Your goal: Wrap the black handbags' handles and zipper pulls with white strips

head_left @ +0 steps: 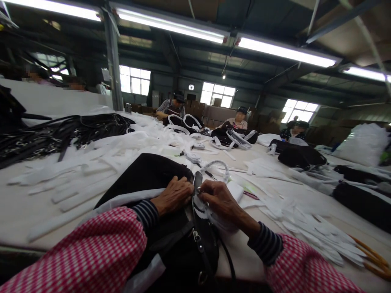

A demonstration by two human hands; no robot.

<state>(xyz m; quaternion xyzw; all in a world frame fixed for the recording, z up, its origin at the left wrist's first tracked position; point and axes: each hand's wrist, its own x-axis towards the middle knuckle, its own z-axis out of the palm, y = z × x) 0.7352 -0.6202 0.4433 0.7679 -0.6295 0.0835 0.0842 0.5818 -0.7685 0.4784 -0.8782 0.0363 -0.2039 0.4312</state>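
A black handbag (pixel 146 175) lies on the white table (pixel 18 207) right in front of me, its strap and metal buckle (pixel 195 236) hanging toward me. My left hand (pixel 173 195) is closed on the bag's top edge. My right hand (pixel 218 197) pinches a small black strap end (pixel 197 179) beside it, over white wrapping paper (pixel 236 191). Both wrists wear striped cuffs under red checked sleeves.
Piles of white paper strips (pixel 91 162) cover the table's left and right. Black straps (pixel 61 132) are heaped at far left. More black bags (pixel 301 156) with white-wrapped handles lie further back, where several people sit working. A big white sack (pixel 363 142) stands at right.
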